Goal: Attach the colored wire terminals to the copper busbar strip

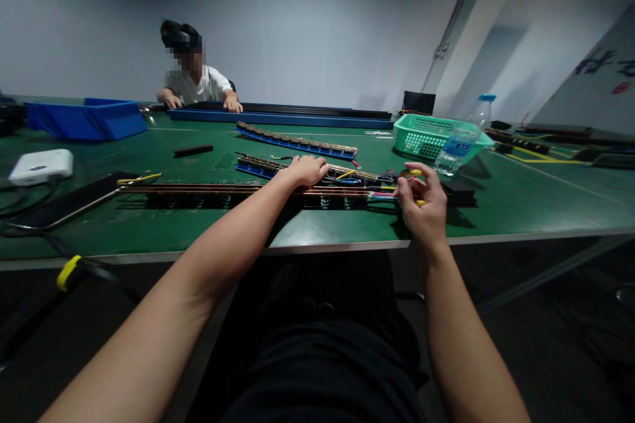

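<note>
A long dark strip with copper-coloured rods [223, 190] lies along the front of the table, with coloured wires [381, 195] at its right end. My left hand [310, 172] rests over this strip, palm down, its fingers bent around the far side and partly hidden. At the wire end, my right hand [425, 206] is closed around a small tool with yellow handles [421, 203], probably pliers; its jaws are hidden. Just behind my left hand is a shorter strip on a blue base [255, 167]. Farther back lies a similar blue-based strip [297, 141].
A green basket [417, 139] and a water bottle [454, 149] stand at right, beyond a black block [460, 194]. To the left are a blue bin [89, 120], a white box [41, 166] and a dark panel [74, 201]. Across the table a person [198, 86] handles a long blue tray [278, 119].
</note>
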`<state>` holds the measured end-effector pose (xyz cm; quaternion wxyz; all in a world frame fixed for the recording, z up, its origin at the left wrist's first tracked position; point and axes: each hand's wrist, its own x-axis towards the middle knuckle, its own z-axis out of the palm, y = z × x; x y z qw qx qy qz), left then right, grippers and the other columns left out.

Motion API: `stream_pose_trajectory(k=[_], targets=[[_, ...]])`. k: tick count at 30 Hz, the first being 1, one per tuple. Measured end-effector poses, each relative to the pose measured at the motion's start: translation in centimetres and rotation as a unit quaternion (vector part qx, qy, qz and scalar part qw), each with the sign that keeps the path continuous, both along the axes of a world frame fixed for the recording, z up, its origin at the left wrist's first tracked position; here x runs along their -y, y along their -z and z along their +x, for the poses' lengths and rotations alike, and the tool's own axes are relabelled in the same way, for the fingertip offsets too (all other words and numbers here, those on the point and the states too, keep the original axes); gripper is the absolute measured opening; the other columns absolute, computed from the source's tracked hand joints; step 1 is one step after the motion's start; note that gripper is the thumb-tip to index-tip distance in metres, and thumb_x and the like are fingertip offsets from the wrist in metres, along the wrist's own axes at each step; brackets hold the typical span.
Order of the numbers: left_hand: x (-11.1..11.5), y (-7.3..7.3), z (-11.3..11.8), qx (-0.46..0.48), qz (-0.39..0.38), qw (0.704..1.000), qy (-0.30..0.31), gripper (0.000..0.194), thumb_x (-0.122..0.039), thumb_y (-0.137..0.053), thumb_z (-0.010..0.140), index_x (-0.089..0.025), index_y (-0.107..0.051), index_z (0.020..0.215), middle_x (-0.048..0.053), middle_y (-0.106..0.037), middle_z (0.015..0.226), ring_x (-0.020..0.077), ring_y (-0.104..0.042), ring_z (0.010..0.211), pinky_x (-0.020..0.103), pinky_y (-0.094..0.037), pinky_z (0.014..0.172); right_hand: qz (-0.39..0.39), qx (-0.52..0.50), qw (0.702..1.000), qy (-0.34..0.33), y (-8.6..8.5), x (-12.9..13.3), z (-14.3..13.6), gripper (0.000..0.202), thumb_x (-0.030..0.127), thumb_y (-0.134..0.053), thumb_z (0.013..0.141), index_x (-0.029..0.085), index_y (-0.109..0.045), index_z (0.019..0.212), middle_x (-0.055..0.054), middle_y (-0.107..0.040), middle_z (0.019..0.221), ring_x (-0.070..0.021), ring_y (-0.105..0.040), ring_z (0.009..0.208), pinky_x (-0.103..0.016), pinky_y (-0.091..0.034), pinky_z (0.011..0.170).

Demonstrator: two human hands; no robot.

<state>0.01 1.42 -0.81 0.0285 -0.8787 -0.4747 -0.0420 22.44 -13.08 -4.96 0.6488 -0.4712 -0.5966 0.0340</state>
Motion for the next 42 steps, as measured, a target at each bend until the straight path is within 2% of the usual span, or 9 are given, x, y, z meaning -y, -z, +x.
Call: stream_pose_trajectory(k=[3,7,13,17,22,27,32,37,42], targets=[[0.1,-0.1,0.0,0.001,-0.007,1.000,-0.001,0.050,-0.044,-0.022,0.105,-0.021,-0.057,0.132,0.013,-0.059,0.138,0.0313,-0.053,0.126,0.047,-0.038,0.104,-0.057,0.108,0.992,0.003,0.1,0.5,-0.3,0.027,0.035,-0.059,0.092,0.022,-0.069,0.113,0.007,-0.042,0.055,-0.0085,-0.033,0.045,-0.024,-0.026,0.046],[0.2,-0.2,0.1,0.001,-0.013,1.000,-0.010,0.051,-0.046,-0.021,0.105,-0.022,-0.056,0.132,0.012,-0.058,0.140,0.0310,-0.052,0.127,0.047,-0.037,0.106,-0.063,0.187,0.980,0.017,0.1,0.8,-0.6,0.026,0.033,-0.058,0.093,0.021,-0.071,0.111,0.006,-0.042,0.056,-0.0075,-0.033,0.045,-0.024,-0.027,0.048],[0.6,-0.5,0.1,-0.005,-0.014,1.000,-0.015,0.050,-0.045,-0.021,0.105,-0.022,-0.056,0.133,0.013,-0.058,0.140,0.0309,-0.052,0.126,0.047,-0.038,0.105,-0.046,0.130,0.990,0.026,0.4,0.9,-0.7,0.030,0.032,-0.058,0.093,0.021,-0.062,0.120,0.008,-0.046,0.056,-0.0086,-0.036,0.045,-0.023,-0.032,0.048],[0.9,-0.7,0.1,-0.007,-0.017,1.000,-0.016,0.050,-0.044,-0.022,0.105,-0.021,-0.056,0.133,0.014,-0.057,0.140,0.0322,-0.052,0.126,0.048,-0.038,0.105,-0.017,0.044,0.998,0.044,0.4,0.6,-0.6,0.030,0.031,-0.058,0.091,0.022,-0.054,0.119,0.007,-0.053,0.059,-0.0113,-0.051,0.046,-0.024,-0.040,0.049],[0.7,-0.6,0.0,-0.007,-0.011,1.000,-0.013,0.050,-0.045,-0.022,0.105,-0.022,-0.055,0.134,0.013,-0.057,0.140,0.0312,-0.053,0.126,0.047,-0.039,0.105,0.026,0.011,0.998,0.063,0.1,0.4,-0.6,0.031,0.023,-0.054,0.090,0.023,-0.049,0.120,0.000,-0.066,0.086,-0.0129,-0.063,0.061,-0.027,-0.050,0.059],[0.5,-0.5,0.1,-0.007,-0.015,1.000,-0.019,0.048,-0.046,-0.023,0.105,-0.024,-0.056,0.133,0.011,-0.058,0.140,0.0306,-0.052,0.127,0.046,-0.038,0.105,0.132,-0.060,0.988,0.051,0.2,1.3,-1.5,0.033,0.026,-0.055,0.090,0.026,-0.051,0.122,-0.001,-0.065,0.087,-0.0127,-0.058,0.059,-0.028,-0.049,0.056],[0.5,-0.5,0.1,-0.006,-0.014,1.000,-0.018,0.050,-0.046,-0.022,0.105,-0.021,-0.055,0.134,0.013,-0.058,0.140,0.0312,-0.052,0.127,0.047,-0.038,0.105,0.221,-0.118,0.967,0.039,0.2,4.5,-3.4,0.046,0.024,-0.063,0.082,0.030,-0.053,0.126,0.000,-0.063,0.087,-0.0100,-0.052,0.051,-0.026,-0.045,0.046],[0.4,-0.5,0.0,-0.010,-0.012,1.000,-0.018,0.048,-0.046,-0.023,0.105,-0.024,-0.056,0.133,0.012,-0.059,0.138,0.0301,-0.053,0.126,0.046,-0.038,0.105,0.194,-0.131,0.972,-0.003,0.0,7.0,-4.4,0.049,0.018,-0.059,0.082,0.030,-0.056,0.129,-0.001,-0.064,0.086,-0.0104,-0.050,0.046,-0.027,-0.043,0.042],[0.5,-0.5,0.0,-0.008,-0.015,1.000,-0.019,0.050,-0.046,-0.022,0.105,-0.023,-0.055,0.134,0.012,-0.058,0.139,0.0315,-0.052,0.127,0.047,-0.037,0.105,0.107,-0.090,0.988,-0.063,0.7,6.1,-4.0,0.051,0.019,-0.057,0.087,0.032,-0.050,0.135,-0.002,-0.063,0.096,-0.0124,-0.060,0.060,-0.029,-0.053,0.055]])
